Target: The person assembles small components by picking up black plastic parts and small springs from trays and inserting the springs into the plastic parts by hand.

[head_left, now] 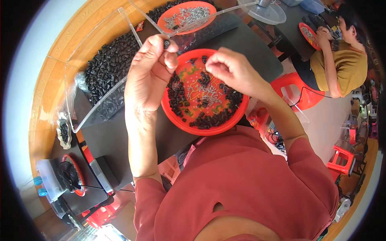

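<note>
My left hand is raised above the table and pinches a small black cylindrical part between thumb and fingertips. My right hand hovers over a round red plate, fingers pinched together; what they grip is too small to tell. The plate holds several black parts around its rim area and a small heap of tiny silver springs in the middle.
A clear plastic bin full of black parts stands at the left. A second red plate with silver springs rests on the pile at the back. Another person sits at the far right with a red plate. Red stools stand on the floor.
</note>
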Demonstrator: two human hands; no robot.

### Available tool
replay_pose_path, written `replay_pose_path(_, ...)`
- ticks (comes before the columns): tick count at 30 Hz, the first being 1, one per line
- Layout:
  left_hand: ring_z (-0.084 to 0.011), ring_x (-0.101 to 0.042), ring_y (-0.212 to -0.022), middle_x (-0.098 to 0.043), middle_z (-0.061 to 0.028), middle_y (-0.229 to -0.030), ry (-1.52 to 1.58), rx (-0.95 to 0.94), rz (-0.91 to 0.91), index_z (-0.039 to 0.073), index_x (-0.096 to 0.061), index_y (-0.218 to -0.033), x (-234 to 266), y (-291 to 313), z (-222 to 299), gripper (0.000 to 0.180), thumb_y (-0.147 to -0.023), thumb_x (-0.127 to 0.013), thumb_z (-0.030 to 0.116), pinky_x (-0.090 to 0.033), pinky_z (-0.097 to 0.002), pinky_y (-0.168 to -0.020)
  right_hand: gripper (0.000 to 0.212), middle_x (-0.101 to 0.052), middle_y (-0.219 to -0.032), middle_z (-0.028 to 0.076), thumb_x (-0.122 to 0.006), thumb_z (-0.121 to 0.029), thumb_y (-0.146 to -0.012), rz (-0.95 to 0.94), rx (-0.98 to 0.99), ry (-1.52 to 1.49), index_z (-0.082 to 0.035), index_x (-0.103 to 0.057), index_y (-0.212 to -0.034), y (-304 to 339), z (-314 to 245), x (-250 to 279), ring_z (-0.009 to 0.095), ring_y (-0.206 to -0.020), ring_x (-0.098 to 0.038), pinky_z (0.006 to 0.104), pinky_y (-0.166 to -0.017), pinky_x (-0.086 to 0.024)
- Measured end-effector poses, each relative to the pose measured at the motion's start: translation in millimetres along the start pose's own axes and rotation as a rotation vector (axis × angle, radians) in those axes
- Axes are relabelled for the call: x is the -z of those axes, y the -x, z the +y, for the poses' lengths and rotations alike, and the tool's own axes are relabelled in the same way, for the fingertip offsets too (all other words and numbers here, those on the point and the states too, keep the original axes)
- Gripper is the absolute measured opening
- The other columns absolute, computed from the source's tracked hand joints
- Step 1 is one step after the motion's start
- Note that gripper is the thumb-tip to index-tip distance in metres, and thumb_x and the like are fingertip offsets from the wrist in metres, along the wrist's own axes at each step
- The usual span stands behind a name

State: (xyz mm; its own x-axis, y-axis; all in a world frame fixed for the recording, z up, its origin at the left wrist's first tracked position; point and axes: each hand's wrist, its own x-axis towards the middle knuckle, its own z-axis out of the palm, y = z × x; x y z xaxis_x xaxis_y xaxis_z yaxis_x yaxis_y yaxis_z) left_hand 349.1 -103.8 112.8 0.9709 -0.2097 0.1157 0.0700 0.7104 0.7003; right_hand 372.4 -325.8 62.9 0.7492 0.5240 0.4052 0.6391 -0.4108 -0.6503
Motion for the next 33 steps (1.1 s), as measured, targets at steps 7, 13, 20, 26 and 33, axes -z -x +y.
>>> replay_pose_path(7, -0.0089, -0.055, -0.068, -0.063, -0.0058, -0.083, -0.082, 0.166, 0.025, 0.001, -0.060, -0.105, -14, -1, -19, 0.021, -0.091, -0.060, 0.016, -0.045, -0.0203, -0.064, 0.013, -0.059, -0.101, 0.003, -0.062, -0.012, -0.089, 0.280, 0.130, -0.471, -0.003, -0.061, -0.098, -36, -33, 17, 0.008, -0.084, -0.057, 0.0227, -0.068, -0.044)
replay_pose_path(13, -0.0079, -0.054, -0.067, -0.063, -0.0050, -0.083, -0.103, 0.199, -0.008, 0.003, -0.062, -0.103, -13, 1, -27, 0.020, -0.091, -0.061, 0.019, -0.043, -0.0200, -0.064, 0.013, -0.056, -0.112, 0.007, -0.059, -0.010, -0.091, 0.231, 0.148, -0.524, -0.001, -0.060, -0.099, -32, -34, 9, 0.010, -0.088, -0.059, 0.0232, -0.070, -0.048)
replay_pose_path(20, -0.0078, -0.053, -0.067, -0.064, -0.0047, -0.083, -0.108, 0.200, 0.016, 0.003, -0.062, -0.099, -12, -1, -28, 0.018, -0.091, -0.061, 0.019, -0.043, -0.0202, -0.064, 0.011, -0.061, -0.097, 0.007, -0.062, -0.010, -0.087, 0.262, 0.298, -0.158, -0.004, -0.060, -0.096, -33, -47, 27, 0.014, -0.077, -0.062, 0.0258, -0.069, -0.047)
replay_pose_path(26, -0.0073, -0.053, -0.067, -0.065, -0.0049, -0.083, -0.173, 0.190, -0.010, 0.003, -0.062, -0.101, -8, -1, -28, 0.019, -0.091, -0.061, 0.019, -0.043, -0.0200, -0.064, 0.015, -0.062, -0.074, -0.002, -0.064, -0.009, -0.077, 0.167, 0.435, 0.377, -0.011, -0.062, -0.092, -35, -66, 43, 0.017, -0.073, -0.062, 0.0325, -0.070, -0.044)
replay_pose_path(33, -0.0092, -0.058, -0.073, -0.066, -0.0073, -0.087, -0.172, 0.113, -0.007, 0.001, -0.061, -0.103, -16, -1, -30, 0.016, -0.089, -0.062, 0.009, -0.048, -0.0220, -0.069, 0.007, -0.063, -0.066, 0.003, -0.061, -0.005, -0.084, 0.257, 0.203, -0.053, -0.005, -0.062, -0.091, -24, -55, 35, 0.016, -0.056, -0.060, 0.0271, -0.052, -0.044)
